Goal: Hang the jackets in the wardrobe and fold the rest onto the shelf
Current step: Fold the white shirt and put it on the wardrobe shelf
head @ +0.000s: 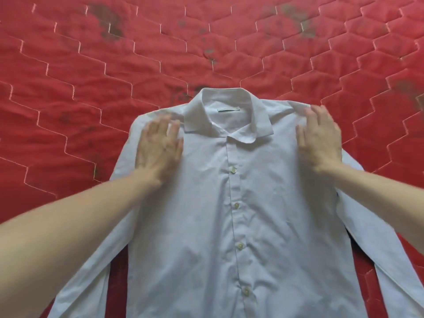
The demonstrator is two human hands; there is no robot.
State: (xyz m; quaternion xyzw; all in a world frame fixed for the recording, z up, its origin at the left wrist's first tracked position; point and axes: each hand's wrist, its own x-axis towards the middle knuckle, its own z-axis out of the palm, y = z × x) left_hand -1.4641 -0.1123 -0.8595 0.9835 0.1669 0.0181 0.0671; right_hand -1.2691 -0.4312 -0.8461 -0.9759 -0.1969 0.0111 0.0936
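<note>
A white button-up shirt (231, 203) lies flat and face up on the red quilted bed cover (160, 53), collar pointing away from me, buttons done up. Its sleeves run down along both sides. My left hand (158, 145) lies flat with straight fingers on the shirt's left shoulder. On the right shoulder my right hand (320, 138) rests the same way, palm down. Both hands are slightly blurred.
The red cover with its hexagon stitching fills the whole view and shows several dark stains near the top. No wardrobe, shelf or other garment is in view.
</note>
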